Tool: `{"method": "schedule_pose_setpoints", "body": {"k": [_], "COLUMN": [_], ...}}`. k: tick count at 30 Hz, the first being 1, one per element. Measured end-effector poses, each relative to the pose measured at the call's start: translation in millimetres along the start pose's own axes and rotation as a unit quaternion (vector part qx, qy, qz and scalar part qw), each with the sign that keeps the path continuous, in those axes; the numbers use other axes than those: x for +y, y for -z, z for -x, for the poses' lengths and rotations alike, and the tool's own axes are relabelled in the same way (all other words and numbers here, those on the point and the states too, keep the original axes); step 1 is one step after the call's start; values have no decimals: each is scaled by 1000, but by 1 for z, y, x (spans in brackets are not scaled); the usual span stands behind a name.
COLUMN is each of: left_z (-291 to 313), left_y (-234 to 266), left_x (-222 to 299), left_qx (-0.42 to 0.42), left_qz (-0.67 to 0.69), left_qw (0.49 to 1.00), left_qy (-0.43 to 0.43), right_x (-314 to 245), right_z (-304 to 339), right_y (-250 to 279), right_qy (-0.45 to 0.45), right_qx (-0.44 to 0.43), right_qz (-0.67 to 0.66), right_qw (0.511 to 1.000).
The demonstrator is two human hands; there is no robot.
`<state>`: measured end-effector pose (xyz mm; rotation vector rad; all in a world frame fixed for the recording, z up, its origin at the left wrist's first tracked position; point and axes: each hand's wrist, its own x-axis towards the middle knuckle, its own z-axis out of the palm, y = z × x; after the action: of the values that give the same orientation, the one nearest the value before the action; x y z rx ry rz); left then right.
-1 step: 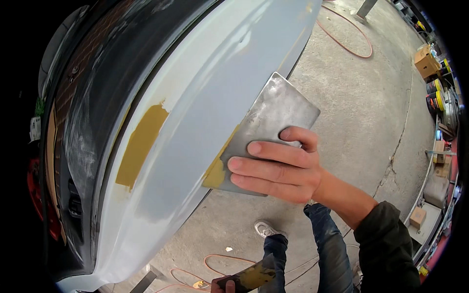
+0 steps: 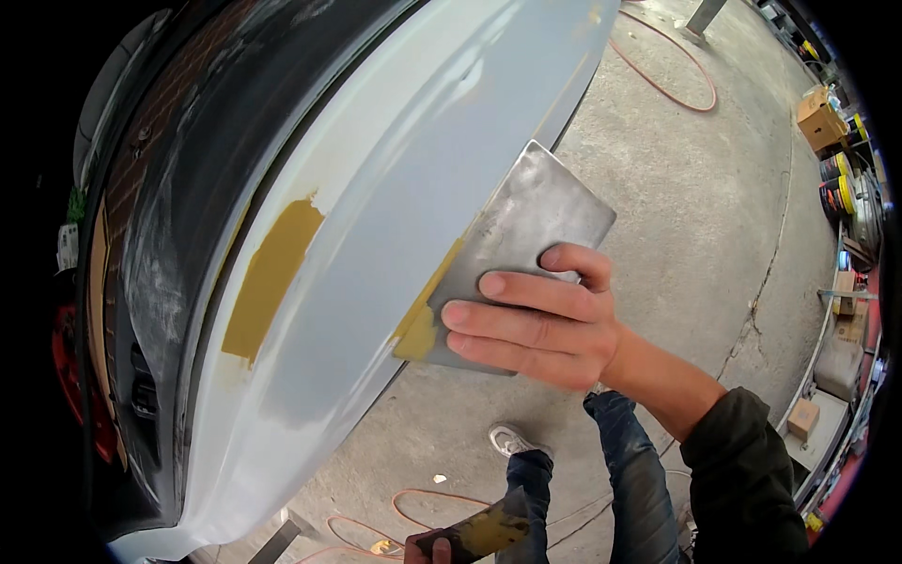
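Observation:
My right hand (image 2: 540, 315) grips a flat metal spreader (image 2: 531, 230) and presses its long edge against a pale grey car body panel (image 2: 376, 216). Yellow-ochre filler (image 2: 418, 329) sits along the spreader's lower left edge where it meets the panel. A larger smear of the same filler (image 2: 272, 277) lies further left on the panel. At the bottom edge, my left hand (image 2: 425, 549) is only partly in view. It holds a small dark board (image 2: 479, 534) smeared with filler.
The concrete floor (image 2: 676, 197) lies beyond the panel, with an orange hose (image 2: 658, 85) looped on it and more hose near my feet. Cardboard boxes (image 2: 819, 117), cans and shelving line the right side. My jeans and a white shoe (image 2: 509, 440) are below.

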<state>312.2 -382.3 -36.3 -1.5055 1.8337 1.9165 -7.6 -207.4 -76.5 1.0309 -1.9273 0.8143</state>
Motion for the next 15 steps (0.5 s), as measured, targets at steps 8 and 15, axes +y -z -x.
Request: {"method": "schedule_pose_setpoints", "body": {"k": [8,15], "left_z": [0,-1], "left_y": [1,4], "left_x": [-4,-7], "left_qx": [-17,-10], "left_qz": [17,12], "left_qw": [1000,1000], "left_qy": [8,-9], "right_x": [-15,-11], "right_z": [-22,-30], "right_y": [27,25], "right_qy": [-20,-15], "right_qx": [-56,-76], "right_qz": [16,29], "right_qw": [998,997]}}
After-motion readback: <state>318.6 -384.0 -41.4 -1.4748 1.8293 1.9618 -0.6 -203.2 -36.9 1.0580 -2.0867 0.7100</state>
